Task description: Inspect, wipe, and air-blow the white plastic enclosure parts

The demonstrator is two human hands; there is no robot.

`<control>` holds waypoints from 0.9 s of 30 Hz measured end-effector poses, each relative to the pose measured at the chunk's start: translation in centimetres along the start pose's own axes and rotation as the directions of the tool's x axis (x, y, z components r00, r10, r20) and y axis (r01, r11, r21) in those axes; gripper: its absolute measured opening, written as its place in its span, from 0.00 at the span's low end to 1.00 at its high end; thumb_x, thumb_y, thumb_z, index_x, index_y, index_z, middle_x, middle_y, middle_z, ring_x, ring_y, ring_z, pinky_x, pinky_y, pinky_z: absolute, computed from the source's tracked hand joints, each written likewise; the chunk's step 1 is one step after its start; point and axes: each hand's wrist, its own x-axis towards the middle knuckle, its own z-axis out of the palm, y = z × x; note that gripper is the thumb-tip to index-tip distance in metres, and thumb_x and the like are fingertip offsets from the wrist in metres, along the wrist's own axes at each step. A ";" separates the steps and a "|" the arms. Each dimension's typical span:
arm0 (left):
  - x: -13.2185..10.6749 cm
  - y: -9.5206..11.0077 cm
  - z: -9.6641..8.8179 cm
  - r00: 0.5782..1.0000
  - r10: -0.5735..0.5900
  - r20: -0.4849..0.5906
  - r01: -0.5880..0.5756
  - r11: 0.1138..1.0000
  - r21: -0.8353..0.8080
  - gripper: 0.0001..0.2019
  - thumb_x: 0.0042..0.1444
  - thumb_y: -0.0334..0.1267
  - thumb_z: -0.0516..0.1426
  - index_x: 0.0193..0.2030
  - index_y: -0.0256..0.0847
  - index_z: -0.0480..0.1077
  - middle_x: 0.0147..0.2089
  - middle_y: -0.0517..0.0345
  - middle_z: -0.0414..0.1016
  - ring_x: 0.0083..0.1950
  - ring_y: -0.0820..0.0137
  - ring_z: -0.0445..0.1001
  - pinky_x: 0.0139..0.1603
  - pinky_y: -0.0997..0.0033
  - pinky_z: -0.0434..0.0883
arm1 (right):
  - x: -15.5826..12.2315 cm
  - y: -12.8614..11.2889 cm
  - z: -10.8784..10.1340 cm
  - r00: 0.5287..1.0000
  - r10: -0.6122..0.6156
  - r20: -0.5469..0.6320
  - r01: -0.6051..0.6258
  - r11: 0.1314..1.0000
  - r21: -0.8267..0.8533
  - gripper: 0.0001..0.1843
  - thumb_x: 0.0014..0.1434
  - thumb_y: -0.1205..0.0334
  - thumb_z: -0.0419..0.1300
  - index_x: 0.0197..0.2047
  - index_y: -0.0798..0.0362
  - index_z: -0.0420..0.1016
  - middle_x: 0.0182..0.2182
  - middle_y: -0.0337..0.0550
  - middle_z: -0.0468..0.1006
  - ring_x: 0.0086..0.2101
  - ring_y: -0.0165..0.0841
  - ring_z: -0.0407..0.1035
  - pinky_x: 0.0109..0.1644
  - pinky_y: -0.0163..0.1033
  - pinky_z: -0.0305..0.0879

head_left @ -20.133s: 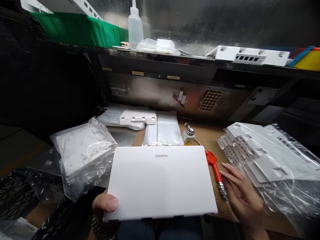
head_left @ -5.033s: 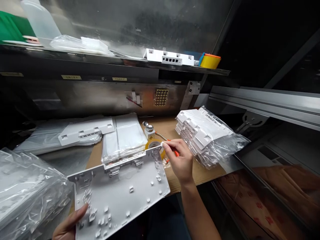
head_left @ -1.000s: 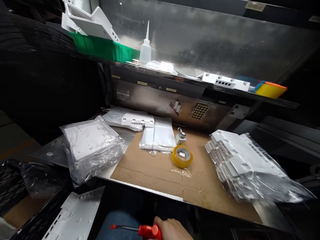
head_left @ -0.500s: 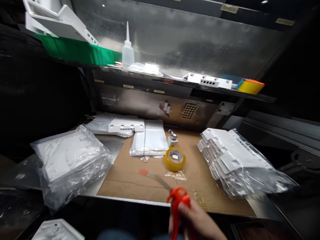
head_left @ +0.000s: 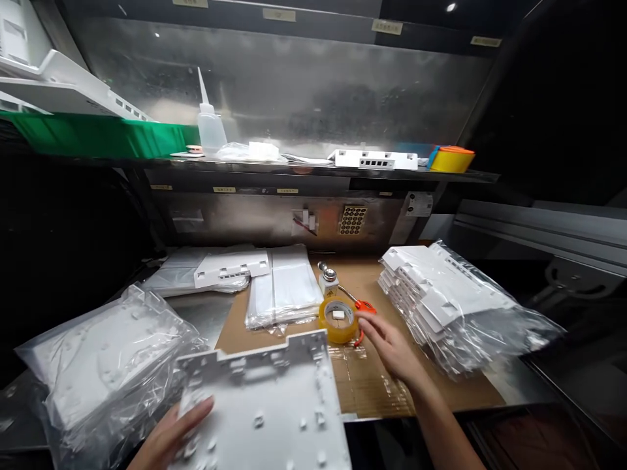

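Note:
My left hand [head_left: 171,431] grips the left edge of a white plastic housing panel [head_left: 274,408], thumb over its inner face, which has small posts and a notched top edge. The panel is tilted up toward me and cut off by the bottom of the view. My right hand [head_left: 389,343] reaches over the cardboard with its fingers stretched out, holding nothing I can see. Its fingertips are beside a yellow tape roll [head_left: 324,321] and a red-handled tool [head_left: 366,306] with a thin metal shaft. The hand partly hides this tool, so contact is unclear.
Bagged white housings flank me, one bag [head_left: 108,359] left, another [head_left: 441,287] right. Behind the tape stand a small pump bottle [head_left: 328,283] and stacked clear bags [head_left: 287,287]. Overhead, a shelf [head_left: 313,171] carries a green bin [head_left: 108,137] and a squeeze bottle [head_left: 211,130].
My right hand has moved forward, and the red-handled tool it held now lies beside the tape roll. My left hand has come into view with the white housing panel. The view has shifted right.

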 end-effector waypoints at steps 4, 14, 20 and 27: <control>4.1 3.0 6.4 0.923 0.061 0.381 -0.170 0.951 0.260 0.26 0.54 0.53 0.69 0.52 0.35 0.80 0.41 0.44 0.86 0.42 0.48 0.84 0.43 0.55 0.79 | -5.1 0.5 2.7 0.931 -0.042 0.364 -0.259 0.627 0.734 0.42 0.60 0.26 0.60 0.59 0.55 0.78 0.50 0.60 0.84 0.52 0.51 0.79 0.57 0.57 0.75; 16.3 4.9 12.7 0.593 0.606 0.530 -0.758 0.197 0.622 0.13 0.58 0.43 0.61 0.49 0.45 0.76 0.51 0.45 0.81 0.59 0.46 0.71 0.62 0.47 0.66 | -8.6 3.8 0.0 0.832 0.548 -0.083 -0.008 0.162 0.987 0.34 0.54 0.43 0.75 0.59 0.51 0.79 0.52 0.51 0.85 0.57 0.51 0.77 0.64 0.55 0.73; 18.4 4.4 12.1 0.544 0.634 0.550 -0.696 -0.025 0.717 0.14 0.67 0.43 0.49 0.54 0.43 0.68 0.46 0.43 0.83 0.49 0.48 0.78 0.51 0.50 0.70 | -10.2 3.3 -1.6 0.764 0.615 -0.195 0.087 0.201 0.976 0.37 0.54 0.42 0.74 0.62 0.49 0.77 0.55 0.51 0.84 0.58 0.52 0.76 0.66 0.56 0.71; 19.4 6.4 12.1 0.579 0.622 0.527 -0.670 -0.006 0.743 0.17 0.65 0.46 0.56 0.58 0.49 0.59 0.45 0.57 0.86 0.45 0.55 0.82 0.45 0.58 0.71 | -10.4 3.7 -0.9 0.753 0.630 -0.191 0.064 0.218 0.974 0.38 0.55 0.42 0.73 0.64 0.52 0.76 0.54 0.53 0.84 0.56 0.52 0.78 0.64 0.56 0.73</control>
